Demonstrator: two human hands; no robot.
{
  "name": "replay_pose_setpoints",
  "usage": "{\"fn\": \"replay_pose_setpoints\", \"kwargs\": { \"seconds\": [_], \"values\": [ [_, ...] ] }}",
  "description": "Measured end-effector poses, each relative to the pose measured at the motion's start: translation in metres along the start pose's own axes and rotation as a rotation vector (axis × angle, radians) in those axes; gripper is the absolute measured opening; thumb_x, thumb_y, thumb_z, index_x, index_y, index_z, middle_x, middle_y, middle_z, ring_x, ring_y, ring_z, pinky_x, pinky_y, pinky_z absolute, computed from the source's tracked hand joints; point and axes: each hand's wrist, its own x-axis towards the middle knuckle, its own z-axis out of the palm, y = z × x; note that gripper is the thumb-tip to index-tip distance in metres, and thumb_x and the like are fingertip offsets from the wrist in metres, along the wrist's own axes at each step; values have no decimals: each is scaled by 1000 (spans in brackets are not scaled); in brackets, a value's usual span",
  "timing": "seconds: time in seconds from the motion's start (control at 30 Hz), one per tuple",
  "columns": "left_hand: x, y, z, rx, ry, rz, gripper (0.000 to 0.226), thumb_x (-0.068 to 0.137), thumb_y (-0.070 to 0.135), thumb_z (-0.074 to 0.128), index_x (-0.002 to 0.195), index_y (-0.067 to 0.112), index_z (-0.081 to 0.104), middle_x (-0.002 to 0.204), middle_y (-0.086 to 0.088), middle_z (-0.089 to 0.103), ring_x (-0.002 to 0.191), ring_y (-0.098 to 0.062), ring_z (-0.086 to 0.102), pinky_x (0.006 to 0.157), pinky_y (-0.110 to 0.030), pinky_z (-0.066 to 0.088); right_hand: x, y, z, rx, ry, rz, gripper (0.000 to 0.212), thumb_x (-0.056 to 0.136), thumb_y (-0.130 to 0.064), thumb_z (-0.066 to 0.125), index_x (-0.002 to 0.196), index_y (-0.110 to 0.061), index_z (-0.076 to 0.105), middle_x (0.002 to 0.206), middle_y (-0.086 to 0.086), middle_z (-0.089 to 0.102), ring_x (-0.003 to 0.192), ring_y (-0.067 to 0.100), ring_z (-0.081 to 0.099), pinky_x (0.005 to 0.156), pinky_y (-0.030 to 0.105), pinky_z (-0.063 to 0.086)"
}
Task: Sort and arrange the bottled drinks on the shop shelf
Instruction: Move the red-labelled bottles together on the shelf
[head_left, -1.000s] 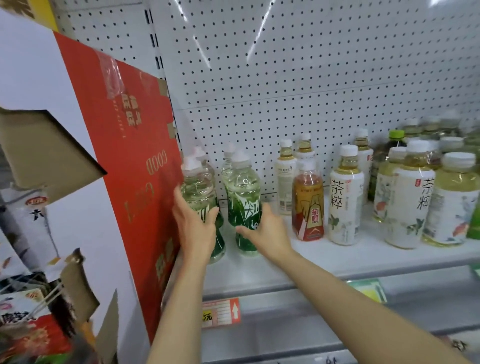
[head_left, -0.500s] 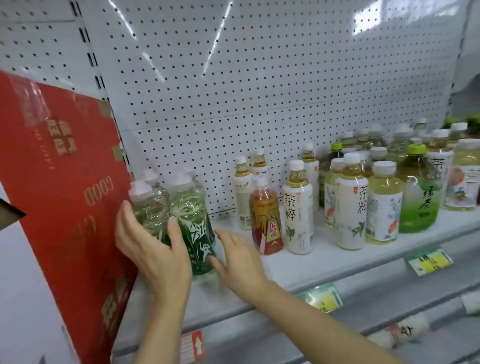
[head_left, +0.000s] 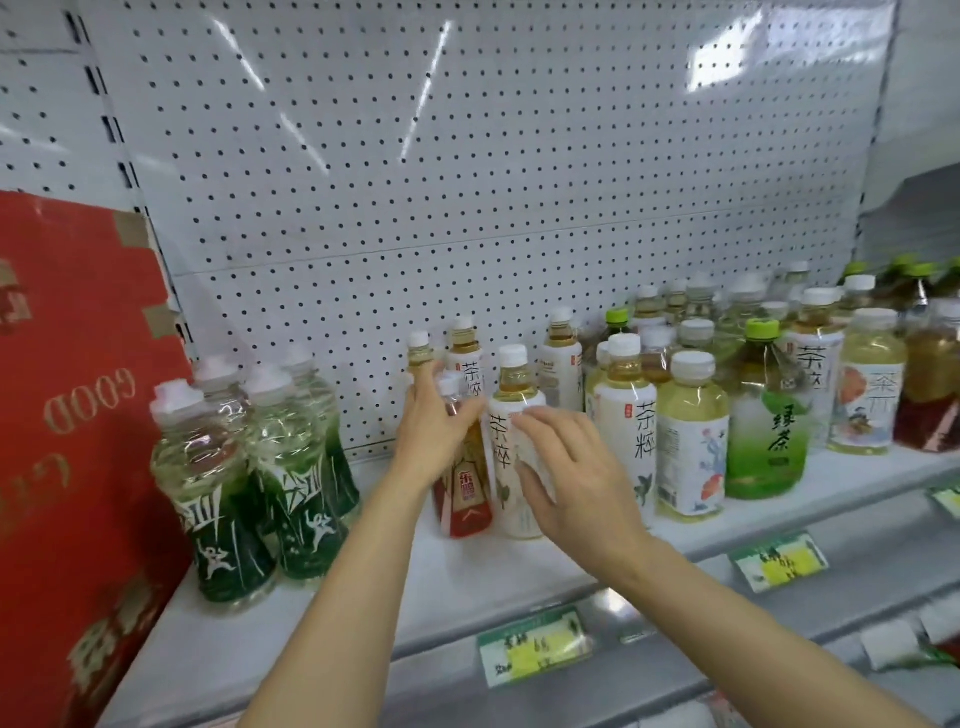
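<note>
Red-labelled amber tea bottle (head_left: 465, 493) stands upright at shelf (head_left: 363, 587) front, left hand (head_left: 434, 436) wrapped round its upper body, gripping. Just beside it, touching, a white-labelled tea bottle (head_left: 511, 447); right hand (head_left: 571, 473) lies against its label, fingers curved round it, grasping. Four green-labelled clear bottles (head_left: 249, 467) cluster left, apart from the hands, next to a red carton (head_left: 67, 441). More tea bottles crowd right, among them a green-capped bottle (head_left: 766, 415). Price tag (head_left: 535, 647) on shelf edge. White pegboard (head_left: 467, 182) behind.
</note>
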Motion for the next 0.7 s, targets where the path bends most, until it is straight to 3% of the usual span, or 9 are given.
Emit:
{"fn": "replay_pose_setpoints", "kwargs": {
  "seconds": [0.13,0.23,0.4,0.47,0.53,0.7],
  "values": [
    [-8,-7,5,-96,40,0,60,89,32,72,135,34,34,111,14,60,101,-14,65,87,-42,54,5,9,2,-2,-100,107,66,86,-19,68,144,-11,39,144,15,42,127,32,45,104,42,44],
    [-19,-8,3,-83,146,-9,56,90,27,70,133,34,35,112,9,62,98,-15,65,82,-43,56,6,8,9,48,-206,198,78,88,-27,64,153,-14,23,155,16,29,134,36,39,107,47,41],
    [-54,-3,-10,-9,331,-36,55,86,42,69,131,41,38,108,5,66,92,-16,65,81,-49,57,1,9,20,151,-348,341,89,95,-30,59,156,-15,-3,162,17,10,142,36,29,106,46,43],
    [-69,8,-17,-10,382,-22,54,88,38,69,133,38,40,99,14,63,88,-6,61,82,-47,56,-3,10,23,235,-390,446,96,93,-32,63,156,-18,-9,160,16,15,137,34,38,99,42,46],
    [-82,18,-24,1,410,-1,54,88,36,69,134,35,40,97,21,59,88,0,57,81,-43,54,-6,12,26,312,-421,537,102,91,-37,65,156,-19,-11,152,15,32,127,30,49,94,40,47],
    [-103,31,-37,45,447,11,53,87,35,71,131,37,42,98,22,62,90,-2,62,81,-44,57,-2,7,49,470,-436,572,96,86,-35,72,152,-24,4,130,12,53,115,30,59,89,47,54]
  ]
}}
